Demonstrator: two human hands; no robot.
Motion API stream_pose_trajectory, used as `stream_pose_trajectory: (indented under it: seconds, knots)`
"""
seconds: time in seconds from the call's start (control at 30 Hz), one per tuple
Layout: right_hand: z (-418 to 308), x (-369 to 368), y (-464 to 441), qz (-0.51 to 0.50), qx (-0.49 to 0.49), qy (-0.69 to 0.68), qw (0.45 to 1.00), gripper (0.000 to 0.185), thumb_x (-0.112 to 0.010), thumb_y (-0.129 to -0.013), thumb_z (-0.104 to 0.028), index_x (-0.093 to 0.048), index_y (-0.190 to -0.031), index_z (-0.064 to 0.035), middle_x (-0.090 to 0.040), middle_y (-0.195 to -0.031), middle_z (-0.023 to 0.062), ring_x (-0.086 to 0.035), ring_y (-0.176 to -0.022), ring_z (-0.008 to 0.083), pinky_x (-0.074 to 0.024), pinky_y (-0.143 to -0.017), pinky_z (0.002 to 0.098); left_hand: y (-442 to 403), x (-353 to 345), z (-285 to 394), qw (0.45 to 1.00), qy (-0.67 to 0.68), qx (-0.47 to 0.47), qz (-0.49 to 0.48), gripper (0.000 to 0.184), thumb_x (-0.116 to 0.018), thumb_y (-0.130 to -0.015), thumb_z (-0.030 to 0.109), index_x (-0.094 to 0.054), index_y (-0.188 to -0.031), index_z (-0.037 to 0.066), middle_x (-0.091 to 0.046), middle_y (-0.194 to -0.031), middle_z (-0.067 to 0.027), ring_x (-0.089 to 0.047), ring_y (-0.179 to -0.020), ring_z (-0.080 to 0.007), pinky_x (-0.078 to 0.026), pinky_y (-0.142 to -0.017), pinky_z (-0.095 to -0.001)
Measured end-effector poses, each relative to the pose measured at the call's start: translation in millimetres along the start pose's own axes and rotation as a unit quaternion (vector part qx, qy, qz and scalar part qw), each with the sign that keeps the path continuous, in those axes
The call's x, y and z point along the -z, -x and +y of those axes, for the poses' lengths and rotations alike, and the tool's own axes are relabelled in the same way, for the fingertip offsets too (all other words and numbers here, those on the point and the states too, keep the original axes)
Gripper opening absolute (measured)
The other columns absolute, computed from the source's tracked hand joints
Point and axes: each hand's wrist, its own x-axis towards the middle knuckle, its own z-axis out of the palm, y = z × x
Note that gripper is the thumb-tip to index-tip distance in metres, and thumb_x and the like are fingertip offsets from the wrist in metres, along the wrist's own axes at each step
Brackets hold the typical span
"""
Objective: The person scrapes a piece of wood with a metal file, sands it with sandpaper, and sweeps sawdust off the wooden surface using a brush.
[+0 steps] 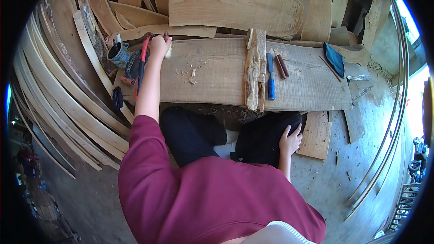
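Observation:
My left hand [160, 46] is closed at the far left part of a wooden plank bench [203, 79]. A dark end sticks out above its fingers and a pale tuft shows below, like a small brush; most of it is hidden. Right beside this hand lies a red-framed saw [143, 58]. My right hand [290, 141] rests with fingers spread on my right knee, holding nothing. Across the bench lies a rough, split piece of wood [256, 70]. To its right are a blue-handled chisel [271, 77] and two brown sticks [282, 66].
A patterned cup [119, 55] with tools stands at the bench's left end, near a black object [117, 97]. A teal cloth [333, 60] and a thin rod [330, 68] lie at the right. Curved wood strips [68, 104] fill the left side; boards [235, 4] lean behind.

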Motion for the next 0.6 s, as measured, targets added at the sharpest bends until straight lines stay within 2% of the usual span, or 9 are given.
stream_pose_trajectory:
  seconds: [0.1,0.17,0.23,0.27,0.3,0.37,0.5,0.53,0.6]
  knots:
    - [-1,2,1,-0.004,-0.003,-0.004,1.0,0.064,-0.04,-0.093,-0.052,-0.032,-0.144,-0.0139,-0.048,-0.123,0.0334,-0.053,-0.107,0.0459,-0.0433,-0.09,0.052,4,-24,7,0.994,0.091,-0.054,0.009,0.026,-0.064,-0.082,0.027,-0.067,-0.079,0.001,-0.064,-0.073,-0.0222,-0.063,-0.071,-0.0393,-0.05,-0.064,-0.0458]
    - [-1,2,0,0.001,-0.004,-0.005,1.0,0.064,-0.04,-0.093,-0.052,-0.032,-0.144,-0.0139,-0.047,-0.123,0.0334,-0.053,-0.107,0.0459,-0.0431,-0.09,0.052,16,-19,38,0.992,0.099,-0.052,-0.054,0.026,-0.065,-0.082,0.027,-0.066,-0.079,0.001,-0.064,-0.071,-0.021,-0.063,-0.066,-0.0378,-0.05,-0.062,-0.0437]
    - [-1,1,1,0.002,-0.002,-0.006,1.0,0.064,-0.04,-0.093,-0.052,-0.032,-0.144,-0.0139,-0.047,-0.123,0.0335,-0.052,-0.107,0.0459,-0.043,-0.09,0.052,23,-24,53,0.971,0.206,-0.105,-0.058,0.025,-0.067,-0.08,0.026,-0.065,-0.081,0.0,-0.063,-0.069,-0.0193,-0.062,-0.061,-0.0339,-0.049,-0.06,-0.0402]
    - [-2,2,1,-0.002,-0.004,-0.004,1.0,0.064,-0.04,-0.093,-0.052,-0.032,-0.144,-0.0139,-0.047,-0.124,0.0335,-0.052,-0.108,0.0459,-0.043,-0.09,0.0521,24,-23,56,0.958,0.241,-0.104,-0.115,0.026,-0.07,-0.08,0.027,-0.065,-0.081,0.001,-0.065,-0.069,-0.0146,-0.063,-0.061,-0.0259,-0.049,-0.06,-0.0362]
    - [-2,2,0,-0.006,-0.005,-0.002,1.0,0.064,-0.04,-0.093,-0.052,-0.032,-0.144,-0.0139,-0.047,-0.124,0.0335,-0.052,-0.108,0.0458,-0.0429,-0.09,0.0521,22,-9,66,0.958,0.241,-0.104,-0.113,0.026,-0.07,-0.08,0.027,-0.065,-0.081,0.001,-0.065,-0.069,-0.0146,-0.063,-0.061,-0.0259,-0.049,-0.06,-0.0362]
    - [-2,0,0,-0.004,-0.006,-0.002,1.0,0.064,-0.04,-0.093,-0.052,-0.032,-0.144,-0.0138,-0.046,-0.124,0.0335,-0.052,-0.109,0.0458,-0.0429,-0.09,0.0522,17,20,82,0.921,0.252,-0.053,-0.291,0.023,-0.07,-0.083,0.026,-0.067,-0.084,0.002,-0.067,-0.071,-0.0055,-0.063,-0.064,-0.0124,-0.05,-0.061,-0.0298]
    - [-1,0,0,-0.003,-0.005,-0.003,1.0,0.064,-0.04,-0.093,-0.052,-0.032,-0.143,-0.014,-0.046,-0.125,0.0332,-0.051,-0.11,0.0457,-0.0427,-0.09,0.0526,-8,15,86,0.92,0.313,-0.104,-0.213,0.021,-0.067,-0.088,0.025,-0.071,-0.094,0.005,-0.066,-0.071,-0.0013,-0.059,-0.065,-0.0077,-0.047,-0.061,-0.0252]
    - [-2,0,0,-0.005,-0.005,-0.002,1.0,0.064,-0.04,-0.093,-0.052,-0.032,-0.143,-0.014,-0.046,-0.125,0.0332,-0.051,-0.11,0.0457,-0.0427,-0.09,0.0526,-13,5,86,0.93,0.298,-0.104,-0.187,0.026,-0.069,-0.085,0.031,-0.072,-0.099,0.009,-0.071,-0.08,-0.0049,-0.063,-0.07,-0.0129,-0.048,-0.065,-0.0288]
    - [-2,2,0,-0.006,-0.005,-0.006,1.0,0.064,-0.04,-0.093,-0.052,-0.032,-0.143,-0.0142,-0.047,-0.125,0.0331,-0.051,-0.11,0.0456,-0.0427,-0.09,0.0525,-13,-20,89,0.928,0.307,-0.119,-0.176,0.026,-0.071,-0.084,0.03,-0.072,-0.101,0.01,-0.071,-0.084,-0.0054,-0.063,-0.072,-0.0117,-0.048,-0.066,-0.0276]
